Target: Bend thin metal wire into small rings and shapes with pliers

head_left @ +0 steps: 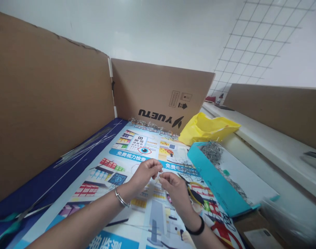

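Note:
My left hand and my right hand meet above a printed poster that covers the table. Both pinch a small thin wire piece between their fingertips; it is too small to make out in detail. A silver bangle sits on my left wrist and a black band on my right. Yellow-handled pliers lie on the poster just right of my right hand.
Cardboard walls close the left and back. A teal tray with several small metal parts sits at right, a yellow plastic bag behind it. Long thin wires lie at left, and finished wire pieces line the back wall.

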Motion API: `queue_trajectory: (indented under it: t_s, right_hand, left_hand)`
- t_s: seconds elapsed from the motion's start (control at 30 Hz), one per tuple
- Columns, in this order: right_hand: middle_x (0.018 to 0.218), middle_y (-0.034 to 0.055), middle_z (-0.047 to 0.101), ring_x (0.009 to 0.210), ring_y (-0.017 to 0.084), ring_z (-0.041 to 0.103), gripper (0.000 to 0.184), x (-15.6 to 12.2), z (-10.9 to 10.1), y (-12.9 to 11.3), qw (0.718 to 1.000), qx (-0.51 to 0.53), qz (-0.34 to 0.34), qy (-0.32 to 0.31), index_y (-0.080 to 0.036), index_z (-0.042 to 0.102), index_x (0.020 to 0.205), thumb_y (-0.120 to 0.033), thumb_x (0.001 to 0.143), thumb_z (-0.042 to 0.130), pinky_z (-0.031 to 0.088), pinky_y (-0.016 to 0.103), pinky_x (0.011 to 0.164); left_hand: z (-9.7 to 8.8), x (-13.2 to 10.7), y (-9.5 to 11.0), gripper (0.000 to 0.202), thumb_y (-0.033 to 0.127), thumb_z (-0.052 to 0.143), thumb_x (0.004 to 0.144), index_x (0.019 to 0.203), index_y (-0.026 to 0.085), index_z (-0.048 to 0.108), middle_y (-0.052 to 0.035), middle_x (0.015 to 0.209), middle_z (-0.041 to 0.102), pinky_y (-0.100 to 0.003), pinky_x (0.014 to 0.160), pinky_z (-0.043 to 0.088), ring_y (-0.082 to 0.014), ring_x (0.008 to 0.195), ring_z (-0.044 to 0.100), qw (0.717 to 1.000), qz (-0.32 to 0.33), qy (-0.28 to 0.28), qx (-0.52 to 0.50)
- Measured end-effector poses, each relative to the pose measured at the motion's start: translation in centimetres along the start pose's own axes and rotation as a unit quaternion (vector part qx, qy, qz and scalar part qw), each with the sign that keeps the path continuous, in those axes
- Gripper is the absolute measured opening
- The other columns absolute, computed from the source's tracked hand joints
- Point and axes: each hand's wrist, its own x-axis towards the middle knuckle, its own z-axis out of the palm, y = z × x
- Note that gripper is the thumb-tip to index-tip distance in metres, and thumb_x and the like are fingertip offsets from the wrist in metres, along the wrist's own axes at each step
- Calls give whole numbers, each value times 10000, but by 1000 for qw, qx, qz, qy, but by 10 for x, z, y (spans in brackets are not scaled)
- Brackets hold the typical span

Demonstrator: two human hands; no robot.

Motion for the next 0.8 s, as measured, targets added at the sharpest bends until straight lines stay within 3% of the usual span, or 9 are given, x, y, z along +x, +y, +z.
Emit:
queue_trajectory:
  t_s: [0.47, 0.67, 0.8]
  right_hand:
    - [654, 4, 639, 617, 174, 517, 75, 0, -3, -3, 995, -84, -26, 44, -245, 700, 669, -260, 713, 642, 361, 294, 613]
    - [566, -16, 576, 535, 141, 468, 94, 1, -1, -3, 999, -32, 9, 21, -221, 635, 640, -281, 710, 651, 335, 276, 543]
    - [555, -34, 549, 509, 117, 458, 170, 2, -2, -4, 997, 47, 46, -32, -205, 579, 681, -341, 701, 679, 346, 257, 517]
  left_hand:
    - [3, 1, -5, 188, 326, 657, 711, 705, 144, 611, 32, 588, 500, -227, 530, 316, -85, 525, 392, 999, -25, -31, -13]
    - [4, -2, -1, 184, 317, 632, 730, 676, 160, 552, 55, 556, 455, -223, 530, 314, -83, 519, 387, 1000, -9, -13, 11]
    - [3, -1, -1, 228, 361, 634, 735, 676, 167, 530, 56, 551, 451, -222, 527, 334, -87, 519, 406, 1000, -17, -2, 5]
